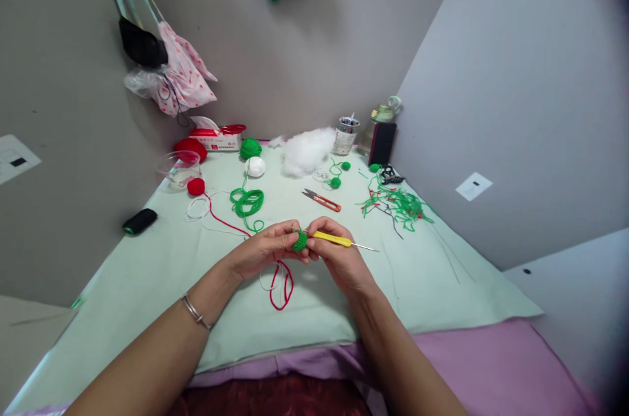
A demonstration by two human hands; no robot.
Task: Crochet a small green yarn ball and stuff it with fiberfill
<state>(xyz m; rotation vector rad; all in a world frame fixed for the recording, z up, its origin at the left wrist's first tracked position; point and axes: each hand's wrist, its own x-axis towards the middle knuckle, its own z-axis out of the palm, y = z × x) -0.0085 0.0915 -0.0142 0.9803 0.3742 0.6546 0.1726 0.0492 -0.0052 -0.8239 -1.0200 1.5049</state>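
Observation:
Between my fingers sits a small green crochet piece (pixel 299 241). My left hand (pixel 268 247) pinches it from the left. In my right hand (pixel 335 249) is a yellow-handled crochet hook (pixel 334 238), its shaft reaching the top of the piece and its other thin metal end pointing right. Red yarn (pixel 281 303) hangs in a loop below my left hand, with a thin white strand beside it. A coil of green yarn (pixel 247 202) lies beyond my left hand, and orange-handled thread snips (pixel 322 200) lie beyond both hands.
White stuffing (pixel 309 152) sits at the back, beside balls of green (pixel 250 149), white (pixel 255 167) and red (pixel 196 187) yarn. On the right are yarn scraps (pixel 400 206) and an upright phone (pixel 382 145). A clear bowl (pixel 179 170) and black case (pixel 140 222) are left.

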